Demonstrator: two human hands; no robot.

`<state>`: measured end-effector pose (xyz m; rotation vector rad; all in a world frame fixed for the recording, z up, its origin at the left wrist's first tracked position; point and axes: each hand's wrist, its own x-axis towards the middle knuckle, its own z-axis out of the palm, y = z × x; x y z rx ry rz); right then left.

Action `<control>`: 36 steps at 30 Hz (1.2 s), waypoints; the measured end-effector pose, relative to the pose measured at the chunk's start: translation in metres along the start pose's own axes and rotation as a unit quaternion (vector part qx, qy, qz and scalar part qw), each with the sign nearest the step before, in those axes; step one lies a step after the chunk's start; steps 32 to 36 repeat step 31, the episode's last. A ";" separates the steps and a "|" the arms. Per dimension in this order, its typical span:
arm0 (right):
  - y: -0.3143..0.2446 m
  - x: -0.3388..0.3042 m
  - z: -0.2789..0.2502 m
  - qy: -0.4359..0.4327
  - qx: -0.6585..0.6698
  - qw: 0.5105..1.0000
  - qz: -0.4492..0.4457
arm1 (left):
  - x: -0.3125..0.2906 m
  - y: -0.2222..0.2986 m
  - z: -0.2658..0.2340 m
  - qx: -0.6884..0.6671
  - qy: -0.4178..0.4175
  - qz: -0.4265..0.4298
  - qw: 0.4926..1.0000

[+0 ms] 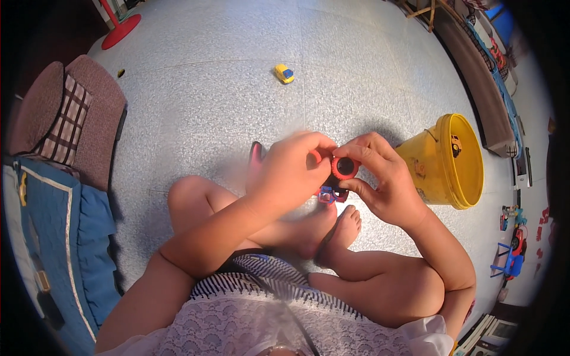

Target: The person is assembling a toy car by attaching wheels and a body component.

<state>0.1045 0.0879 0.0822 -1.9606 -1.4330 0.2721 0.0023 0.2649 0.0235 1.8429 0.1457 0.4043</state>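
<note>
Both hands are in front of my crossed legs, closed around a small toy vehicle [328,194]. It has a red-rimmed black wheel [345,168] and a blue-purple frame part underneath; my fingers hide much of the rest. My left hand [288,165] grips it from the left, fingertips near a second red piece [314,156]. The thumb and fingers of my right hand [383,178] pinch it around the wheel. Behind my left hand a pink and dark object [255,155] shows only in part, and I cannot tell its kind.
To the right a yellow bucket [436,160] lies tilted, a small toy [456,146] inside it. Ahead on the grey floor is a yellow toy car [284,73] with blue on it. A brown sofa [98,113] stands left, another long seat [475,77] far right.
</note>
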 end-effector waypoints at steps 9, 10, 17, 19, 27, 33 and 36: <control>-0.008 0.000 0.000 -0.031 0.045 0.998 -0.033 | 0.010 0.000 -0.021 -0.209 -0.162 -0.175 0.948; -0.007 0.000 -0.001 -0.031 0.046 0.998 -0.032 | 0.011 0.001 -0.022 -0.207 -0.163 -0.161 0.951; -0.005 -0.002 -0.005 -0.058 0.152 0.987 0.012 | 0.012 -0.014 -0.020 -0.296 -0.174 -0.129 0.930; -0.007 -0.003 -0.005 -0.051 0.248 0.966 0.061 | 0.008 -0.022 -0.018 -0.301 -0.171 -0.090 0.934; -0.030 0.007 0.009 -0.002 0.132 0.991 -0.028 | 0.008 -0.043 -0.025 -0.526 -0.251 -0.069 0.809; -0.036 0.000 0.012 -0.019 0.104 0.994 0.032 | 0.000 -0.053 -0.012 -0.518 -0.242 -0.164 0.804; -0.036 0.000 0.012 -0.019 0.104 0.994 0.032 | 0.000 -0.053 -0.012 -0.518 -0.242 -0.164 0.804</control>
